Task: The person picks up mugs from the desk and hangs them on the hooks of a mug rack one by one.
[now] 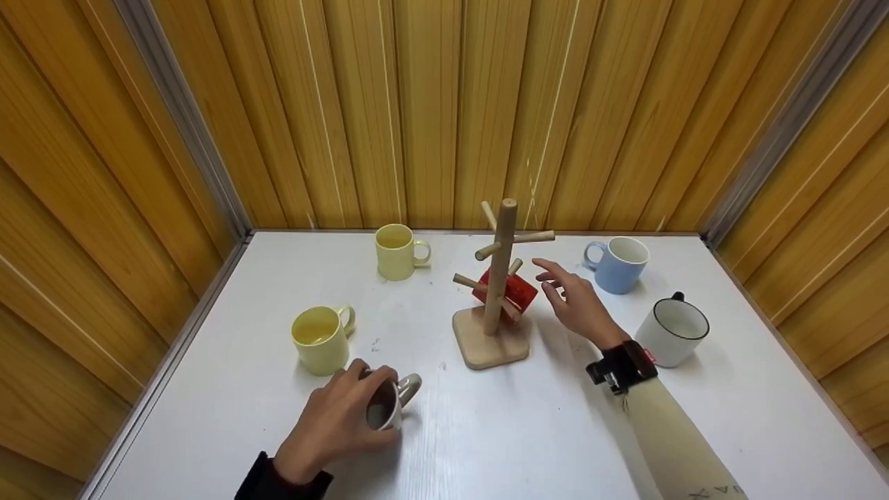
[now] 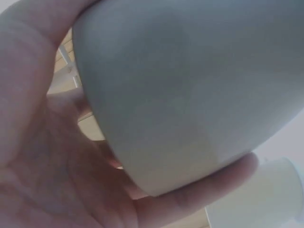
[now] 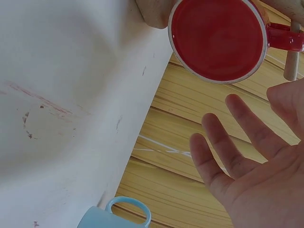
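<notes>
My left hand (image 1: 342, 418) grips a grey mug (image 1: 394, 415) around its body near the front of the table, its handle pointing away to the right. In the left wrist view the mug's grey wall (image 2: 180, 95) fills most of the picture, with thumb and fingers curved round it. A red mug (image 1: 521, 293) hangs tilted on a lower peg of the wooden mug tree (image 1: 499, 278). Just right of it is my right hand (image 1: 573, 302), fingers loosely spread and holding nothing. The right wrist view shows a gap between this hand and the red mug's base (image 3: 218, 40).
Two yellow mugs stand to the left, one nearer (image 1: 321, 347) beside my left hand and one farther back (image 1: 396, 257). On the right are a blue mug (image 1: 620, 267) and a white mug with a black rim (image 1: 670, 337). Wood-patterned walls (image 1: 424, 111) enclose the white table (image 1: 486, 444).
</notes>
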A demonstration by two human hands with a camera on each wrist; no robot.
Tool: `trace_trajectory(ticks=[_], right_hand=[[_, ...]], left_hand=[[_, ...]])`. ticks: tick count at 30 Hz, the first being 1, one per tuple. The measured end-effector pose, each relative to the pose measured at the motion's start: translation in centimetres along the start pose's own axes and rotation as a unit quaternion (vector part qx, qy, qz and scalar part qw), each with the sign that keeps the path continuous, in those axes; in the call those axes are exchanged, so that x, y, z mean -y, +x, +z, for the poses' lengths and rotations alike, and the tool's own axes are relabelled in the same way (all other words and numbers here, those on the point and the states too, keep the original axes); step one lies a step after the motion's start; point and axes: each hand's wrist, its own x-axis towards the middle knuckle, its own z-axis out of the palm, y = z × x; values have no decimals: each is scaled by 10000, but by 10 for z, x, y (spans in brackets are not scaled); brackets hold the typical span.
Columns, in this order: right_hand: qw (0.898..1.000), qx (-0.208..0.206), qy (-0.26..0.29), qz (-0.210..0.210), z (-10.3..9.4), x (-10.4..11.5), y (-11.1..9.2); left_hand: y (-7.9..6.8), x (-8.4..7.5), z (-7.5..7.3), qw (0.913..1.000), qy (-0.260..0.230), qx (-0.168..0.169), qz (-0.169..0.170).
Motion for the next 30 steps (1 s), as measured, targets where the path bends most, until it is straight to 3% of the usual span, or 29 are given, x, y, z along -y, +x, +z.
trace_trajectory(ticks=[6, 16, 23, 30], right_hand=[[10000, -21, -90, 13, -2, 0, -3], [9999, -17, -118, 38, -10, 12, -11], [9982, -549, -222, -24, -17, 31, -19], [9946, -950, -109, -400, -22, 56, -25]], left_hand=[[11, -7, 10, 9974, -220, -640, 241], [30, -18, 26, 9887, -1102, -994, 224], [43, -23, 38, 9690, -1891, -1524, 444], [52, -31, 46, 9489, -2488, -1862, 551]])
